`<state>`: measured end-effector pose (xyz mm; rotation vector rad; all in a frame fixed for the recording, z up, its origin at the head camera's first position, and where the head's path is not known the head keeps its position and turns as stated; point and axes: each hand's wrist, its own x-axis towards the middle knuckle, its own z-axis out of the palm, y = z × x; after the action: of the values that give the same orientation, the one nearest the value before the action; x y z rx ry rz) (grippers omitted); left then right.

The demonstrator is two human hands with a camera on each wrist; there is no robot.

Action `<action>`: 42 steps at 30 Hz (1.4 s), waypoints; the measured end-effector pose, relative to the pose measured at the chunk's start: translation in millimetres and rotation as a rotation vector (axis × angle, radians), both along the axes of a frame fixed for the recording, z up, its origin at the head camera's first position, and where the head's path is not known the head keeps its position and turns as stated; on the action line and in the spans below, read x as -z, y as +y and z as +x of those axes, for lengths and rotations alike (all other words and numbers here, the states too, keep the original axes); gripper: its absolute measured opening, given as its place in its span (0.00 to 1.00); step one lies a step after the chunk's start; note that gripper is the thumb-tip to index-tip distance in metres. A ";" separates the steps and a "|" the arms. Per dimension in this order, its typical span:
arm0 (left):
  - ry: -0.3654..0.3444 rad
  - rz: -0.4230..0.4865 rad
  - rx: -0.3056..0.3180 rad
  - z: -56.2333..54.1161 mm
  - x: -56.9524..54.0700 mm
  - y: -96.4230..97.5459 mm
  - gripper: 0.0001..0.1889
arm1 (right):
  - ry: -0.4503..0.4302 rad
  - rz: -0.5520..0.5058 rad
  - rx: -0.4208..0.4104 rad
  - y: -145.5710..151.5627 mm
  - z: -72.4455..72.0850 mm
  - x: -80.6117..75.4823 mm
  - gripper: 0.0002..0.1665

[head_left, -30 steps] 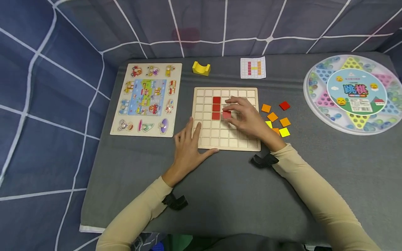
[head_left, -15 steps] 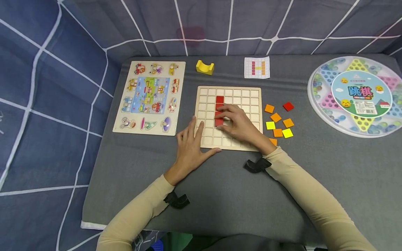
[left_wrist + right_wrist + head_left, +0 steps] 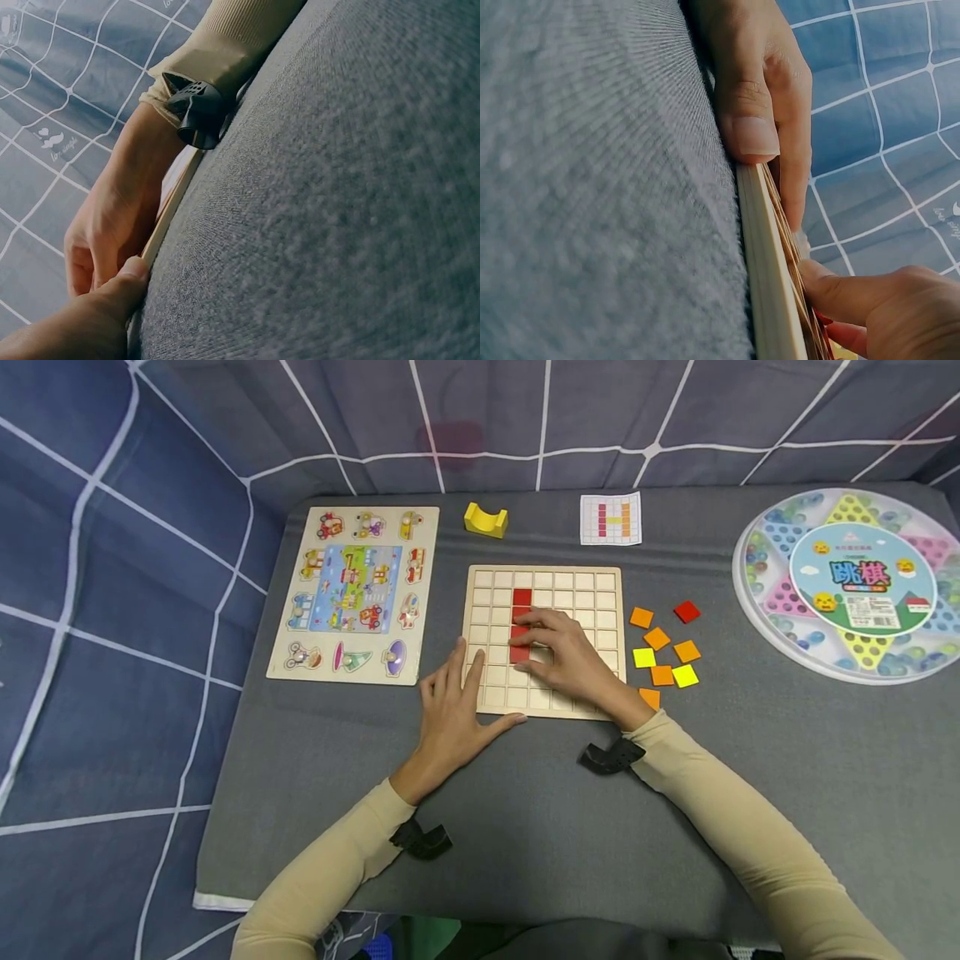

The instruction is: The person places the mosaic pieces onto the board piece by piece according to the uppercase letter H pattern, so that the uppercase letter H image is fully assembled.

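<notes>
L hand (image 3: 453, 718), grip spread, touches board (image 3: 583, 600) at its 8 o'clock; R hand (image 3: 573, 660) is at red tiles (image 3: 519, 654), pinch unclear, can't tell.

The head camera looks forward and down from well above the near side of the table (image 3: 517, 835), wide enough for the left hand (image 3: 450, 714), the right hand (image 3: 566, 656) and the whole gridded board (image 3: 592, 602), just off centre at 3 o'clock. Very near and low, the left wrist camera skims the tilted-looking tabletop, with its own hand between 7 and 8 o'clock and the other at 9. The right wrist camera, equally close, has its own hand at 4 o'clock, the other at 1; both wrist views share the board's near edge.
</notes>
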<state>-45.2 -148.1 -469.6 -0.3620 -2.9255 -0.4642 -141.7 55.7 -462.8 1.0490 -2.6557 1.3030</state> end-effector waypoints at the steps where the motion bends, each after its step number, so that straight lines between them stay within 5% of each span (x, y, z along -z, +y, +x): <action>1: 0.001 0.000 0.000 0.0 0.0 -0.2 0.58 | 0.004 0.002 0.000 -0.3 -0.2 0.3 0.19; 42: -0.003 0.001 -0.003 0.3 0.8 0.3 0.58 | -0.001 0.005 0.008 0.7 1.3 2.7 0.23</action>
<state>-45.0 -147.8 -470.4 -0.3567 -2.9283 -0.4659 -140.4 56.4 -465.5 1.0373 -2.6623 1.2960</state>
